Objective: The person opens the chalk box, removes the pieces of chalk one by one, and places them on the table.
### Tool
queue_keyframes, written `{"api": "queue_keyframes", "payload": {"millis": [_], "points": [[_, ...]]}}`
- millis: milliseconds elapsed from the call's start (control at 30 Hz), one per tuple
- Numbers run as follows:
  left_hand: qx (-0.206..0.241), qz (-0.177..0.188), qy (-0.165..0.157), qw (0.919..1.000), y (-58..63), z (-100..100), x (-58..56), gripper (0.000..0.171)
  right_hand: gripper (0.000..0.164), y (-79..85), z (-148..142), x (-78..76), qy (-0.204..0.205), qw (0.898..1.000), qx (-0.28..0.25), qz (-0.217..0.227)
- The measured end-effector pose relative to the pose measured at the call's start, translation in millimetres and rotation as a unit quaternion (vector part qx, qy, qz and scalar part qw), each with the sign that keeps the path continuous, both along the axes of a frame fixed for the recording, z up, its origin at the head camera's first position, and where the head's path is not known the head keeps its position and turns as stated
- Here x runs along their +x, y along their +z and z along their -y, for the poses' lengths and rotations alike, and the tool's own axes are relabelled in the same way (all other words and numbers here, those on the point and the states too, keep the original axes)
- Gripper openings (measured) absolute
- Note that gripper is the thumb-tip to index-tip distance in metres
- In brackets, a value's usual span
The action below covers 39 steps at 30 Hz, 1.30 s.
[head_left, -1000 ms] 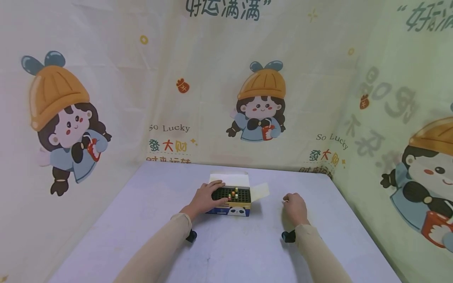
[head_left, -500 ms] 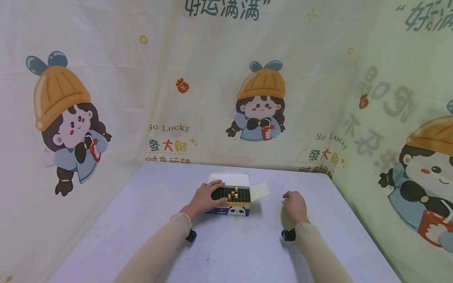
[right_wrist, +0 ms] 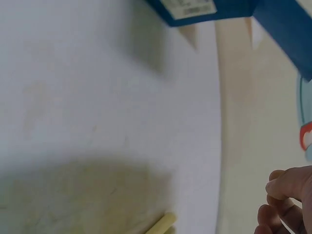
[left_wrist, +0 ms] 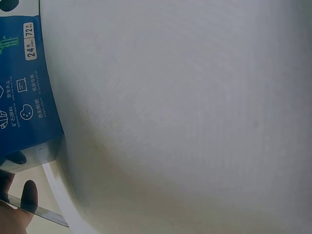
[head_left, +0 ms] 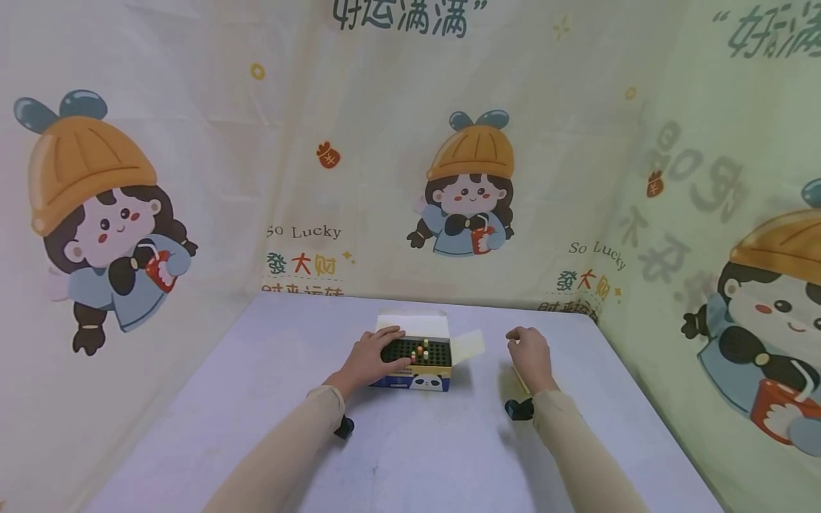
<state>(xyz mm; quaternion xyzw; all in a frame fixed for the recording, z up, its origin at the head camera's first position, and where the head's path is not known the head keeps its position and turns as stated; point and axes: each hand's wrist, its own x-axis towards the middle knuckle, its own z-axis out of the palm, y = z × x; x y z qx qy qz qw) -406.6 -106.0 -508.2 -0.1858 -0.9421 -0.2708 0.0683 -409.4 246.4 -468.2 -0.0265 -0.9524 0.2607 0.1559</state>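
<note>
A blue and yellow chalk box (head_left: 426, 382) with a panda print stands with its white lid (head_left: 413, 324) raised at the back. Inside is a dark tray (head_left: 439, 347) with holes, and several coloured chalk ends (head_left: 420, 350) stick up from it. My left hand (head_left: 368, 362) holds the box at its left side, the thumb along the front edge and the fingers toward the back. Right of the box, my right hand (head_left: 531, 358) hovers over the table with loosely curled fingers; I see nothing between them. Below it lies a yellow chalk stick (right_wrist: 162, 224), partly cut off by the frame.
A side flap (head_left: 468, 347) of the box sticks out to the right, between the box and my right hand. The white table (head_left: 442, 456) ends at a printed cloth (head_left: 385, 214) hung behind and at both sides.
My right hand has risen a little from the table and moved slightly away from me; the yellow chalk stick under it now shows. The left hand stays on the box.
</note>
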Motion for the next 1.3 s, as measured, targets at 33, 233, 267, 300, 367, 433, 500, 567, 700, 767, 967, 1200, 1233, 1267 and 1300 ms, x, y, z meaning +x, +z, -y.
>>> {"api": "queue_keyframes", "payload": {"millis": [33, 233, 267, 300, 367, 433, 500, 567, 700, 767, 967, 1200, 1233, 1267, 1300], "points": [[0.001, 0.000, 0.001, 1.0000, 0.3, 0.2, 0.3, 0.076, 0.023, 3.1, 3.3, -0.6, -0.001, 1.000, -0.003, -0.006], [0.006, 0.003, 0.001, 1.0000, 3.2, 1.1, 2.0, 0.076, 0.021, 21.7, 29.9, -0.8, 0.022, 0.998, -0.033, -0.051], [0.007, 0.002, 0.000, 1.0000, 3.4, 1.4, 2.4, 0.076, 0.020, 24.6, 35.1, -0.5, 0.027, 0.997, -0.040, -0.059], [0.007, 0.003, -0.001, 1.0000, 3.5, 1.6, 2.7, 0.075, 0.020, 27.3, 40.4, -0.2, 0.033, 0.996, -0.046, -0.067], [0.006, 0.004, -0.003, 1.0000, 3.6, 1.8, 2.9, 0.075, 0.019, 31.7, 50.9, 0.5, 0.042, 0.994, -0.059, -0.076], [0.005, 0.005, -0.006, 1.0000, 3.4, 1.9, 2.9, 0.075, 0.017, 35.5, 62.0, 1.4, 0.049, 0.993, -0.070, -0.080], [0.004, 0.006, -0.007, 1.0000, 3.2, 1.9, 2.1, 0.075, 0.017, 38.4, 72.8, 3.0, 0.057, 0.992, -0.077, -0.077], [0.002, 0.004, -0.007, 1.0000, 2.7, 1.9, 1.1, 0.076, 0.016, 40.0, 83.4, 4.7, 0.064, 0.992, -0.083, -0.068], [0.004, 0.000, -0.005, 1.0000, 0.6, 1.7, -1.6, 0.076, 0.015, 37.6, 101.3, 8.4, 0.078, 0.993, -0.081, -0.047], [0.002, -0.002, -0.005, 1.0000, -1.4, 1.5, -3.4, 0.077, 0.014, 34.9, 108.7, 10.2, 0.083, 0.992, -0.083, -0.038], [-0.001, -0.008, -0.001, 1.0000, -6.1, 1.1, -7.0, 0.077, 0.012, 24.1, 125.1, 14.3, 0.099, 0.992, -0.080, -0.021], [-0.001, -0.009, 0.000, 1.0000, -5.9, 1.2, -7.5, 0.078, 0.011, 14.1, 138.6, 18.6, 0.119, 0.991, -0.065, 0.005], [-0.002, -0.009, 0.001, 1.0000, -5.9, 1.3, -7.6, 0.078, 0.011, 12.8, 140.1, 18.7, 0.124, 0.990, -0.062, 0.011], [-0.004, -0.010, 0.002, 0.9999, -6.0, 1.4, -7.6, 0.078, 0.011, 11.3, 141.5, 18.8, 0.128, 0.990, -0.060, 0.019], [-0.005, -0.010, 0.002, 0.9999, -6.1, 1.6, -7.7, 0.078, 0.011, 9.8, 142.8, 18.5, 0.132, 0.989, -0.056, 0.026]]}}
